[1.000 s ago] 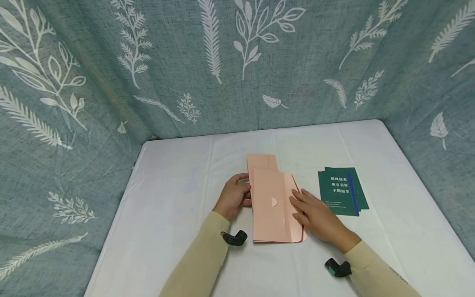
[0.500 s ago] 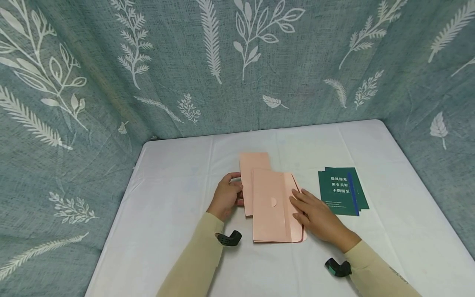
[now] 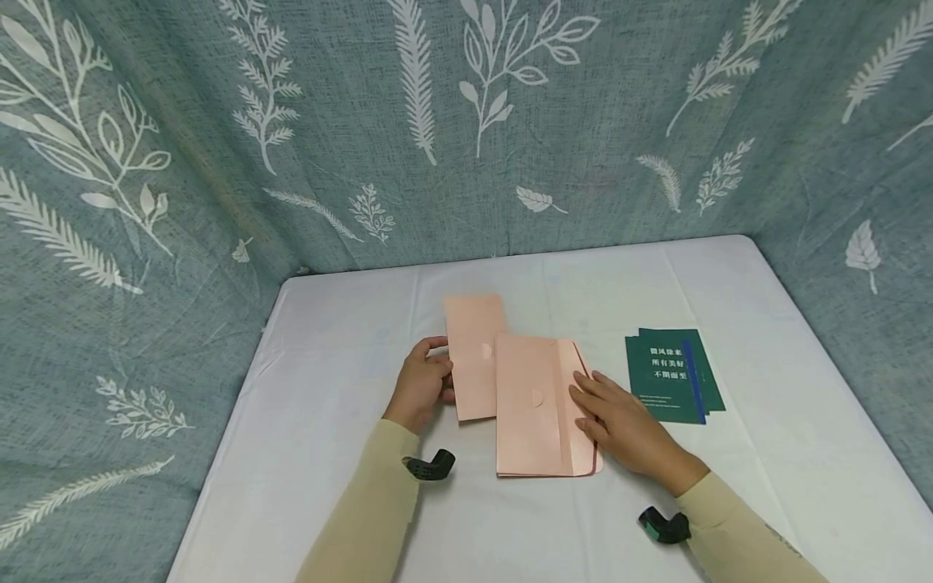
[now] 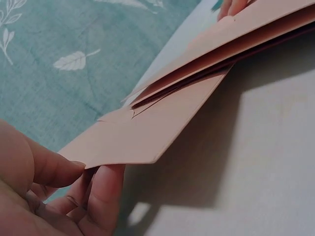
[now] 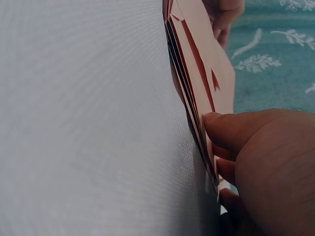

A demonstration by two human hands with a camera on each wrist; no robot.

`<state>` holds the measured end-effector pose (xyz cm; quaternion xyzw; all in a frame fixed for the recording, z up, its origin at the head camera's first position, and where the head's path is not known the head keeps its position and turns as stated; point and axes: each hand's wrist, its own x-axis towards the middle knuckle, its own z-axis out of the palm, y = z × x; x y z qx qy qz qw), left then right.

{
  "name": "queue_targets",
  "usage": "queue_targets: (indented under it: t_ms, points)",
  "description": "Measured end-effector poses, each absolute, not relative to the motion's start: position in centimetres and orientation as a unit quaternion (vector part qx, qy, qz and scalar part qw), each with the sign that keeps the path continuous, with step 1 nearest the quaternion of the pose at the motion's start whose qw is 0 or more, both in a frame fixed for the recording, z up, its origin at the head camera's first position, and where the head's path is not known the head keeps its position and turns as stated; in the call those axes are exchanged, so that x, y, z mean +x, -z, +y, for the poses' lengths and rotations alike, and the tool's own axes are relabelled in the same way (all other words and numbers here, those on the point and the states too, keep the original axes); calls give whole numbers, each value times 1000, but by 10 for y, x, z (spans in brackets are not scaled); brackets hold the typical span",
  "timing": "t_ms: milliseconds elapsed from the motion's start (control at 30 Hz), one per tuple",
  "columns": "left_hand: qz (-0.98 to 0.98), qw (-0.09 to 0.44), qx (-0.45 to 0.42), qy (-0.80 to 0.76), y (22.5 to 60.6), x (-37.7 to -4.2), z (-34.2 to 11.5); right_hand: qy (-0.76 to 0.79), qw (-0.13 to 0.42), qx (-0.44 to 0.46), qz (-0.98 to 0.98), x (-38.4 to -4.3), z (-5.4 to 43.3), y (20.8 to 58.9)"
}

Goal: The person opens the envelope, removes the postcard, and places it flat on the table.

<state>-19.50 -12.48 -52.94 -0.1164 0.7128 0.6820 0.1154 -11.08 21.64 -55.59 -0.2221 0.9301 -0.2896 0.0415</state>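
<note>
My left hand (image 3: 419,385) pinches the left edge of a pink paper envelope (image 3: 470,324). In the left wrist view, thumb and fingers close on its edge, and it slopes under a pink stack. That stack of pink envelopes (image 3: 528,429) has an open flap on its right and a half-moon tab (image 3: 537,397) in the middle. Its right part covers part of the pinched envelope. My right hand (image 3: 627,429) rests on the flap with fingers laid out. The right wrist view shows the thumb (image 5: 224,125) at the flap and several layered paper edges below it.
Two overlapping dark green cards (image 3: 659,397) with white lettering and a blue strip lie right of my right hand. A white cloth covers the table (image 3: 350,364). Leaf-patterned teal fabric (image 3: 437,202) hangs behind and along both sides.
My left hand has drawn the pinched envelope leftward from under the stack, uncovering more of it and its half-moon tab. My right hand has stayed on the flap.
</note>
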Motion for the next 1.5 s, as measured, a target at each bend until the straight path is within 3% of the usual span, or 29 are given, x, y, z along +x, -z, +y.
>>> queue_targets:
  t_ms: [867,1500]
  points:
    - [735,63,-147,-659,519,-192,-164,288,42,-213,933,-111,216,557]
    - [717,123,-88,-681,507,-181,-136,288,41,-216,932,-110,215,556]
